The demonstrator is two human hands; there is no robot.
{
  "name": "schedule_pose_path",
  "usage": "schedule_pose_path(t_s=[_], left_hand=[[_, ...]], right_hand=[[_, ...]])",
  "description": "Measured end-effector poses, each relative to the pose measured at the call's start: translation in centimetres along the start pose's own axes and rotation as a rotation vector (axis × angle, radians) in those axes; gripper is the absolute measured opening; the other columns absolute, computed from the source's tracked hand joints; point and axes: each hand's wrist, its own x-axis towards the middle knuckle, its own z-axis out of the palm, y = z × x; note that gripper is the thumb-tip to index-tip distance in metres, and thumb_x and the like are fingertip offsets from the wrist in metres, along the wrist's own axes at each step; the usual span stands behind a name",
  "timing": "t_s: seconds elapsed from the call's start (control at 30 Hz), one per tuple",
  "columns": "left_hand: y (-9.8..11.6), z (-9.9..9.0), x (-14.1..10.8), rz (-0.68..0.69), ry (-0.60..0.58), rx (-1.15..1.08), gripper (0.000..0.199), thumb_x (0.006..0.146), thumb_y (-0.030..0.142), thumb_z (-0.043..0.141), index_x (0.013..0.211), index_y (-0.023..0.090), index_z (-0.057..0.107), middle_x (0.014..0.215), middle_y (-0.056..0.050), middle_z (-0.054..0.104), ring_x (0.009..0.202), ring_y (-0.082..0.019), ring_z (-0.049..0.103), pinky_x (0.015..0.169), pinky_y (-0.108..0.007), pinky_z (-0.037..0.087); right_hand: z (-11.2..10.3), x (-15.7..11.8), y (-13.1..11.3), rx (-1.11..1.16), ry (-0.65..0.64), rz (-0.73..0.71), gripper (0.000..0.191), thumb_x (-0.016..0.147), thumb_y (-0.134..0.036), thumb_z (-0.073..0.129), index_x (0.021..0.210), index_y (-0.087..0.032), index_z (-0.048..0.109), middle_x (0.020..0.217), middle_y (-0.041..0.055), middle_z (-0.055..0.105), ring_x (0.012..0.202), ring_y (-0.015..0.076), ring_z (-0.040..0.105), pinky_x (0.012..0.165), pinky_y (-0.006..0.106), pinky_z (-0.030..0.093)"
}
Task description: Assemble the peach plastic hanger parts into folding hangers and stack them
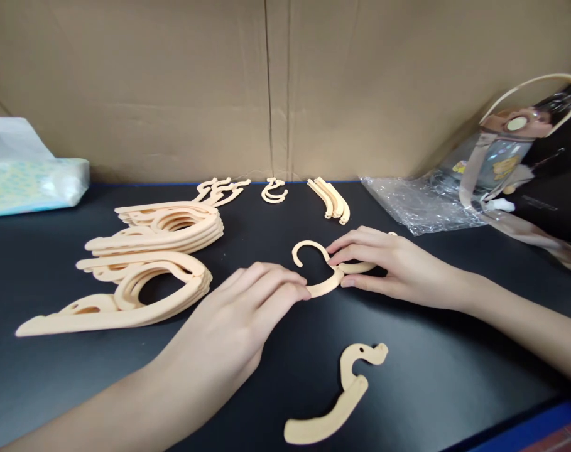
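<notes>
In the middle of the table lies a cream plastic folding hanger (pixel 326 285), with its curved hook (pixel 308 243) pointing away from me and an arm out to each side. My left hand (pixel 261 301) is closed around the end of its left arm. The fingers of my right hand (pixel 384 263) pinch it by the joint at the hook's base and partly cover the right arm. Nearer to me rests a loose hanger arm (pixel 330 411) with an S-shaped piece (pixel 360 361) at its upper end; neither hand touches them.
Two stacks of folded hangers (pixel 172 301) stand at left. Farther back are several S-shaped pieces (pixel 219 191), hooks (pixel 274 191) and straight arms (pixel 332 201). Clear plastic wrap (pixel 412 204), a strapped water bottle (pixel 487 157) and a tissue pack (pixel 31 179) flank them. A cardboard wall (pixel 172 94) closes the back.
</notes>
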Motion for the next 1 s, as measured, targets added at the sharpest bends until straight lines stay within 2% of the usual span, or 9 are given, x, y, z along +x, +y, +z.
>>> schedule_pose_path(t_s=[0.1,0.17,0.23,0.47,0.57,0.7,0.8,0.87,1.0], left_hand=[[0.2,-0.3,0.3,0.027,0.064,0.219,0.028,0.093,0.001,0.041,0.107,0.017,0.059,0.101,-0.005,0.07,0.081,-0.022,0.062,0.066,-0.036,0.046],[0.5,-0.4,0.5,0.039,0.045,0.259,0.018,0.097,0.01,0.044,0.099,0.017,0.061,0.088,-0.005,0.069,0.067,-0.022,0.061,0.058,-0.036,0.043],[0.8,-0.5,0.6,0.039,0.004,0.257,0.017,0.099,0.017,0.046,0.096,0.016,0.062,0.084,-0.005,0.068,0.062,-0.022,0.061,0.053,-0.036,0.042],[0.7,-0.6,0.7,-0.058,-0.023,0.25,0.025,0.099,0.024,0.045,0.111,0.012,0.062,0.102,-0.013,0.07,0.086,-0.031,0.067,0.064,-0.043,0.052],[0.6,-0.6,0.6,-0.112,-0.026,0.23,0.031,0.099,0.028,0.046,0.118,0.01,0.061,0.112,-0.016,0.069,0.095,-0.033,0.067,0.073,-0.047,0.055],[0.7,-0.5,0.5,-0.086,0.012,0.31,0.038,0.098,0.029,0.048,0.124,0.004,0.059,0.124,-0.024,0.066,0.107,-0.038,0.065,0.082,-0.052,0.055],[0.9,-0.5,0.6,-0.025,0.019,0.329,0.036,0.096,0.025,0.05,0.128,0.008,0.059,0.12,-0.021,0.067,0.102,-0.037,0.066,0.078,-0.049,0.057],[0.8,-0.5,0.8,0.009,-0.024,0.276,0.034,0.097,0.022,0.049,0.128,0.012,0.061,0.117,-0.018,0.068,0.1,-0.034,0.067,0.074,-0.046,0.058],[0.7,-0.5,0.9,0.001,-0.07,0.194,0.03,0.1,0.022,0.044,0.12,0.014,0.064,0.115,-0.016,0.068,0.104,-0.034,0.066,0.073,-0.044,0.06]], right_hand=[[0.1,0.0,-0.1,0.009,-0.011,-0.038,0.022,0.099,-0.033,0.058,0.115,-0.021,0.067,0.123,0.0084,0.067,0.11,0.0203,0.063,0.092,0.034,0.051],[0.2,0.0,-0.2,0.012,-0.017,-0.044,0.022,0.1,-0.032,0.057,0.115,-0.019,0.066,0.121,0.0088,0.068,0.109,0.0197,0.063,0.091,0.033,0.051],[0.2,0.0,-0.3,0.01,-0.016,-0.051,0.023,0.1,-0.031,0.057,0.117,-0.017,0.065,0.119,0.0093,0.068,0.107,0.0192,0.063,0.09,0.033,0.051],[0.1,0.1,-0.8,0.07,-0.02,-0.091,0.017,0.099,-0.032,0.058,0.104,-0.018,0.068,0.114,0.0099,0.069,0.101,0.0189,0.065,0.086,0.033,0.053],[0.1,0.2,-0.8,0.058,-0.017,-0.104,0.024,0.098,-0.032,0.061,0.116,-0.018,0.068,0.118,0.0104,0.07,0.106,0.0197,0.065,0.092,0.035,0.053],[0.3,0.1,-1.1,0.073,-0.054,-0.135,0.04,0.096,-0.033,0.063,0.134,-0.021,0.062,0.131,0.0103,0.067,0.12,0.0219,0.062,0.102,0.039,0.051],[0.7,0.0,-1.5,0.075,-0.092,-0.179,0.046,0.097,-0.03,0.061,0.141,-0.019,0.056,0.139,0.0117,0.063,0.132,0.0221,0.056,0.109,0.04,0.046],[0.9,0.0,-1.7,0.077,-0.101,-0.205,0.045,0.097,-0.029,0.06,0.141,-0.017,0.055,0.139,0.0123,0.063,0.136,0.0216,0.053,0.111,0.04,0.045],[1.0,0.0,-1.7,0.112,-0.073,-0.22,0.038,0.096,-0.028,0.062,0.132,-0.015,0.059,0.134,0.0129,0.065,0.127,0.0207,0.058,0.106,0.038,0.047]])
